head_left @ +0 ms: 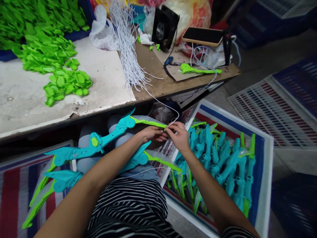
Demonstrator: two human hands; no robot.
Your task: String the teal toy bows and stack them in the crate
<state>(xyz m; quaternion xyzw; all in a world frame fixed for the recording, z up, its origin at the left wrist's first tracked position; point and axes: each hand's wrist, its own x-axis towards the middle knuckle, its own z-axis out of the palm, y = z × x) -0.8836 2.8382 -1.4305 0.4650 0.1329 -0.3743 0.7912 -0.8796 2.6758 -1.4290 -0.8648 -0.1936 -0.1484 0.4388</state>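
Observation:
A turquoise toy bow [111,135] with lime green tips lies across my lap. My left hand [154,133] is closed around the outer end of its green tip [148,122]. Against that same end, my right hand [178,136] pinches a white cord [170,107], which loops up and trails back to the bundle of white cords [126,46] on the table. Both hands nearly touch, and the fingers partly hide the cord's end. A second toy bow [138,157] rests nearer my body, partly behind my left forearm, with a thin white cord beside it.
Lime green plastic pieces [66,82] lie heaped on the table [104,76] at left. A small black fan [164,28], a phone [203,35] and a loose green part [198,69] sit farther back. At right stands a crate [266,172] filled with turquoise and green toy bows.

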